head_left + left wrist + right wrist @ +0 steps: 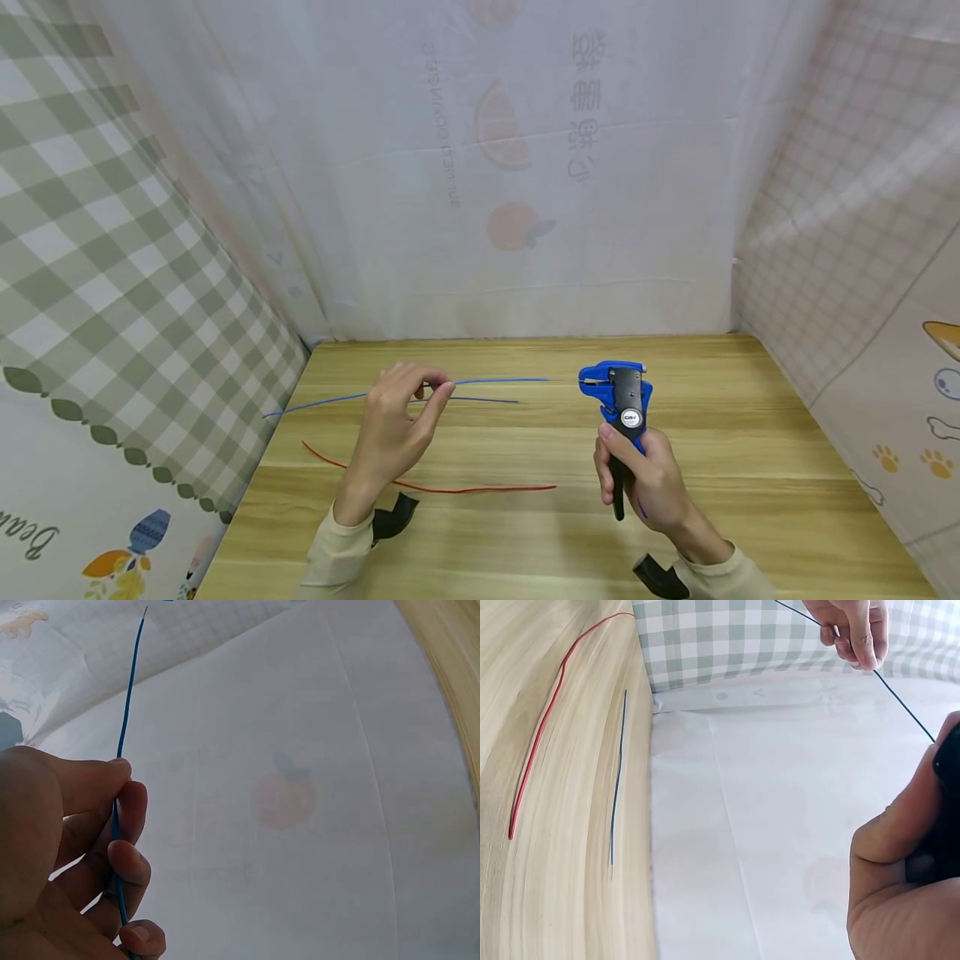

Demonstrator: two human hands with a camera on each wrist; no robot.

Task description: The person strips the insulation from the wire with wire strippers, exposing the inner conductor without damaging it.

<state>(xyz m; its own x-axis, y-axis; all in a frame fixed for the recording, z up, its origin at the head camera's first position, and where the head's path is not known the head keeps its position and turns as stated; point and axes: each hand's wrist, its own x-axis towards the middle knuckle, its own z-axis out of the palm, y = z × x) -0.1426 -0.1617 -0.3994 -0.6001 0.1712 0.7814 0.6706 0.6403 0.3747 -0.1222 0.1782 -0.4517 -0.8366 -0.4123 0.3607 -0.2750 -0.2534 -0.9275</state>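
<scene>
Between thumb and fingertips, my left hand (pixel 393 425) pinches a blue wire (pixel 502 381). In the left wrist view the same wire (pixel 129 697) runs along the curled fingers and ends in a thin bare metal tip. My right hand (pixel 652 483) grips the black handle of a blue-and-black wire stripper (pixel 626 396), thumb lying along it. The stripper's mouth faces left, a short gap from the wire's bare tip. In the right wrist view the stripper shows only as a dark shape at the edge, its head out of view.
A second blue wire (pixel 616 780), with a bare end, lies on the wooden table (pixel 750 433). Closer to me a curved red wire (pixel 480 490) passes beneath my left wrist. Behind the table hangs a white curtain (pixel 375 250); a checked cloth (pixel 150 250) borders the left side.
</scene>
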